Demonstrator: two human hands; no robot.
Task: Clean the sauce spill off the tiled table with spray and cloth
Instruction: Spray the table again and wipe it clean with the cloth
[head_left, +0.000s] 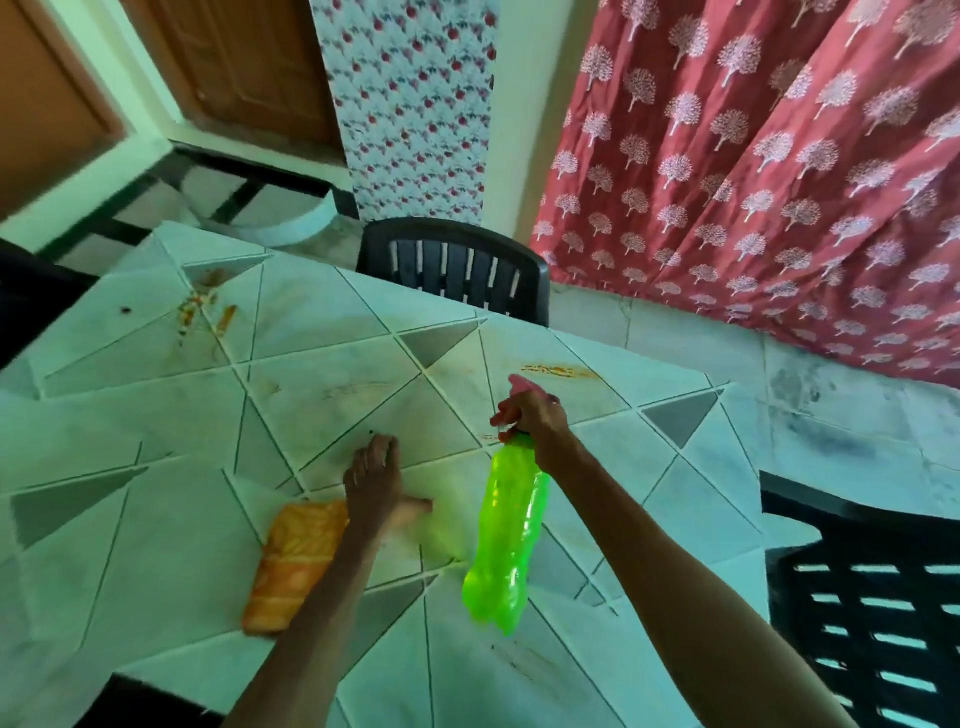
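My right hand (530, 415) grips the pink trigger head of a bright green spray bottle (506, 535), held tilted above the tiled table (156, 519), nozzle aimed away from me. My left hand (376, 480) rests flat on the table, fingers spread, beside a folded orange cloth (293, 564) that lies partly under my forearm. An orange sauce streak (558, 371) lies just beyond the nozzle. More sauce smears and crumbs (202, 304) mark the far left corner. Faint smears (358, 388) show mid-table.
A black plastic chair (457, 267) stands at the table's far edge, another black chair (872, 597) at the right. A red patterned curtain (769, 171) hangs behind. A dark object (31, 296) sits at the far left edge.
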